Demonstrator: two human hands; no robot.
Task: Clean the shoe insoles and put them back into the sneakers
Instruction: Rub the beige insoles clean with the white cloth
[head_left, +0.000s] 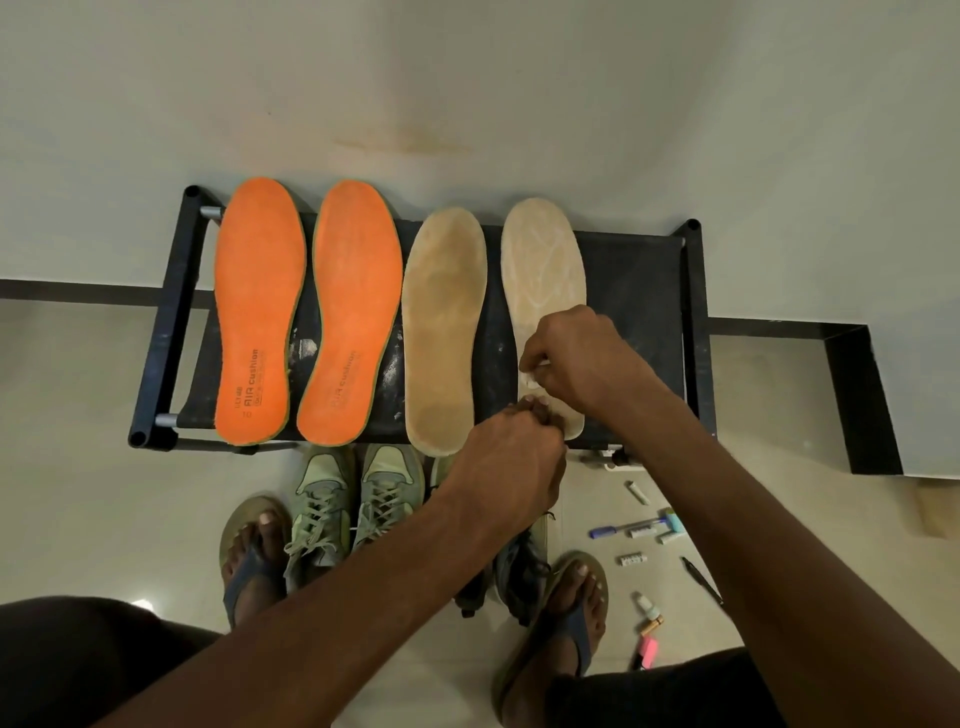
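A pale beige foam insole streaked with white (543, 260) lies rightmost of four on a black fabric-topped shoe rack (644, 322), its long axis running from the wall toward the person, heel end nearest. The right hand (576, 358) sits over its heel half, fingers curled round a small white wad, apparently a wipe. The left hand (511, 457) pinches the heel edge, seemingly steadying it. A tan foam insole (444, 332) lies just beside on the left, leaving a narrow dark gap; two orange foam insoles (260, 312) lie further left. Open fabric remains on the right before the rack's frame. Grey-green lace-up sneakers (353, 499) wait on the floor below, near the front edge.
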